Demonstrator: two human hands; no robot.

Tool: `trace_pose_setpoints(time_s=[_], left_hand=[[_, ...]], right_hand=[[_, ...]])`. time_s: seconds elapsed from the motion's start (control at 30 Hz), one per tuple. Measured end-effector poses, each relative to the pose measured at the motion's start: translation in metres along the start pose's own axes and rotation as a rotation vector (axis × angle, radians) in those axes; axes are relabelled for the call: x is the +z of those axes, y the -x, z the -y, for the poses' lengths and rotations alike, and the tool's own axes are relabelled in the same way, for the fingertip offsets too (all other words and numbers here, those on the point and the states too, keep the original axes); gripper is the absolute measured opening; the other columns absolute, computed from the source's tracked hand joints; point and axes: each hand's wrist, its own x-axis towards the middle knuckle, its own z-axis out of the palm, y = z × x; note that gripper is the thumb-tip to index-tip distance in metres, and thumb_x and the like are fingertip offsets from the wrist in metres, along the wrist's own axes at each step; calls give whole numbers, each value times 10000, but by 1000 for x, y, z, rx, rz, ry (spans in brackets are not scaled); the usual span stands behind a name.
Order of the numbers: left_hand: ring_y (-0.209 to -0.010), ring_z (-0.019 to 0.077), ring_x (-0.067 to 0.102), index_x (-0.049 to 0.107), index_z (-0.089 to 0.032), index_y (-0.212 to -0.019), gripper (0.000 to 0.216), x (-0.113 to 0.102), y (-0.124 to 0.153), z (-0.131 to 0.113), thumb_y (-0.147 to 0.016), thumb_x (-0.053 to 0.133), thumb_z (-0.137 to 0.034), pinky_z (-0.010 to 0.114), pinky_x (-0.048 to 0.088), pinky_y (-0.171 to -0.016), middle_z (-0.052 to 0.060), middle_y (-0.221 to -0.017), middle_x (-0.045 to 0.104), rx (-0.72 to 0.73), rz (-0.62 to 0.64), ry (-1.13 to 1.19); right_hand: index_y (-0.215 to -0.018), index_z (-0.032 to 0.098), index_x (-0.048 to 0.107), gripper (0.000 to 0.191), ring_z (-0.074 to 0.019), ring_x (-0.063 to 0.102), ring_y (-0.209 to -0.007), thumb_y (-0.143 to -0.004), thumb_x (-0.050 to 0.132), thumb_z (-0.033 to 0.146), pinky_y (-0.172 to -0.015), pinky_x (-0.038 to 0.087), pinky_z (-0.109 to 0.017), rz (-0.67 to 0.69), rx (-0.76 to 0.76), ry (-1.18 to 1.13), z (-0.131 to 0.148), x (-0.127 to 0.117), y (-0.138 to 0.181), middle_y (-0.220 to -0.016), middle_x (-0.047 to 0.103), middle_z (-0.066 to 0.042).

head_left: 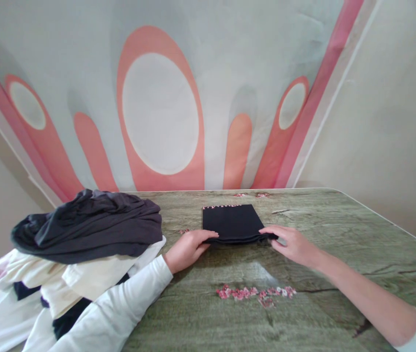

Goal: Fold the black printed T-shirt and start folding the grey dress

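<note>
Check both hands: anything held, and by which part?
Yes, the folded black cloth: left hand pinches its near left corner, right hand its near right corner.

Soft light leaves pale glare on the tabletop [178, 318] (the view's upper-right corner is dark).

Garment [229, 222] lies on table [193, 313]; clothes pile [83, 244] at left.

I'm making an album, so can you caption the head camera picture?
Left hand and right hand pinch the near corners of a folded black cloth, beside a heap of clothes.
</note>
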Motion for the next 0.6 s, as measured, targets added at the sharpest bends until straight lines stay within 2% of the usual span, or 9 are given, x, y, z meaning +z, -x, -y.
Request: trace_pose_setpoints(time_s=[0.1,0.2,0.27,0.37,0.47,0.53,0.6], left_hand=[[-869,156,595,585,-169,-1030,217,-20,-10,-15,-860,461,-221,259,460,-777,27,-951,654,-118,-141,168],[-743,146,574,597,-133,-891,210,-46,-22,-36,-863,474,-300,236,460,-672,19,-799,635,-166,-275,314],[-748,145,567,596,-125,-851,213,-62,-29,-50,-854,496,-314,234,457,-679,18,-787,628,-155,-358,416],[-806,159,576,605,-122,-905,223,-79,-38,-63,-846,523,-321,253,460,-735,31,-844,639,-135,-425,601],[-808,168,591,588,-122,-1002,280,-75,-48,-54,-845,526,-345,277,472,-741,47,-875,647,-159,-417,820],[-754,162,598,583,-115,-1003,309,-57,-54,-32,-829,542,-367,272,483,-690,48,-824,649,-222,-399,922],[-676,145,592,591,-106,-945,306,-32,-58,-3,-797,576,-374,241,480,-608,37,-737,637,-345,-377,945]], right_hand=[[-1117,228,556,302,-196,615,-919,-825,484,257,-796,514,-336,-86,127,-169,8,-20,-6,-1048,647,-38],[-1150,206,529,351,-193,631,-823,-822,529,330,-722,534,-322,-150,204,-379,21,-47,-13,-993,659,-59],[-1163,197,524,388,-197,630,-829,-808,564,345,-736,531,-326,-196,217,-524,31,-65,-19,-1009,655,-74],[-1166,201,528,418,-210,620,-900,-783,607,347,-803,511,-343,-243,224,-760,42,-86,-29,-1053,644,-85],[-1184,218,510,446,-211,605,-958,-770,628,337,-846,492,-355,-157,272,-978,38,-87,-43,-1087,633,-79],[-1182,226,506,450,-205,591,-992,-762,636,321,-870,478,-358,-29,328,-1072,22,-72,-51,-1119,618,-73],[-1145,223,524,423,-195,589,-994,-749,647,306,-869,476,-349,79,406,-1112,-1,-46,-58,-1120,617,-68]])
